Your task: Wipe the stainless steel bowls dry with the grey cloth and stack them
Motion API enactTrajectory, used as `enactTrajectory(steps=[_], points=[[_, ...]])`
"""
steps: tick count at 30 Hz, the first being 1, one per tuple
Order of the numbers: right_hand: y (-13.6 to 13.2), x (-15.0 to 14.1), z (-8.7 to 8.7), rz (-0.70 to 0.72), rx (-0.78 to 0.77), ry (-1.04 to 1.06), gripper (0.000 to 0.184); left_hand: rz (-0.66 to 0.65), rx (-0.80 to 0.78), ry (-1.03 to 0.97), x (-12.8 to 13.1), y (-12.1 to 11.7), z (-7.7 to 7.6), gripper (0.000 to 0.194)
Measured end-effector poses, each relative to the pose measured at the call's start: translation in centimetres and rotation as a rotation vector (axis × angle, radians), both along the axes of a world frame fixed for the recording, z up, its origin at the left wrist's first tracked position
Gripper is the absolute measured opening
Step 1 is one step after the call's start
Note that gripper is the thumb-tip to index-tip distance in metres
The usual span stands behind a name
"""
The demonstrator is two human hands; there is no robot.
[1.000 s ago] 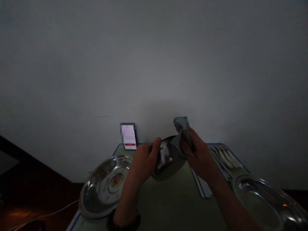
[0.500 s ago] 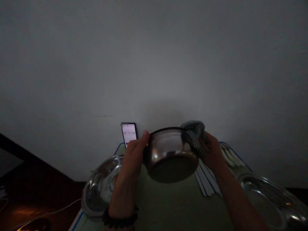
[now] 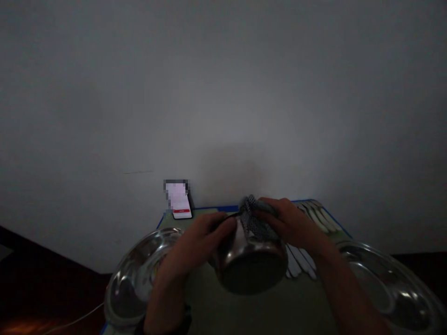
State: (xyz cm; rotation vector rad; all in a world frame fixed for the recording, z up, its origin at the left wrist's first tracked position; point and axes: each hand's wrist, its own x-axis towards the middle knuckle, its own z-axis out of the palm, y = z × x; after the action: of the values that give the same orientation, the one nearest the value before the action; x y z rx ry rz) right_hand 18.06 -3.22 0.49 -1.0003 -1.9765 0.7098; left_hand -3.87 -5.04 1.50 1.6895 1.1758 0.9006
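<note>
Propped against a pale wall [image 3: 223, 93], a phone [image 3: 181, 202] with lit screen and red bar. Below, a green tabletop [image 3: 216, 309] edged in blue. To the left, a shiny metal basin [image 3: 127, 284]; to the right, a second basin [image 3: 407, 293], with white-handled cutlery [image 3: 323, 218] laid out just beyond. At lower left, a thin cable [image 3: 75, 321] against darkness.

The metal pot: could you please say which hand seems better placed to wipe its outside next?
Probably the right hand: it holds the patterned cloth against the metal pot, while the left hand grips the pot without cloth.
</note>
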Motion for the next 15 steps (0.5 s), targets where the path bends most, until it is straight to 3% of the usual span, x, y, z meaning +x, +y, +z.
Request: enactTrajectory(steps=[2, 5, 10, 13, 15], points=[[-0.3, -0.5, 0.3, 0.016, 0.012, 0.004, 0.027, 0.002, 0.021, 0.029, 0.7, -0.2, 0.2, 0.031], [0.1, -0.9, -0.1, -0.03, -0.022, 0.151, 0.025, 0.105, -0.019, -0.097, 0.8, 0.0, 0.1, 0.038], [2.2, -2.1, -2.6, -0.24, -0.193, 0.693, 0.035, 0.454, -0.094, -0.655, 0.4, 1.6, -0.2, 0.031], [3.1, -3.4, -4.0, -0.272, -0.324, 0.96, 0.043, 0.672, -0.09, -1.019, 1.2, 2.6, -0.5, 0.021], [3.3, -3.5, -4.3, -0.254, -0.366, 0.995, 0.044, 0.727, -0.046, -1.049, 1.6, 2.9, -0.8, 0.021]])
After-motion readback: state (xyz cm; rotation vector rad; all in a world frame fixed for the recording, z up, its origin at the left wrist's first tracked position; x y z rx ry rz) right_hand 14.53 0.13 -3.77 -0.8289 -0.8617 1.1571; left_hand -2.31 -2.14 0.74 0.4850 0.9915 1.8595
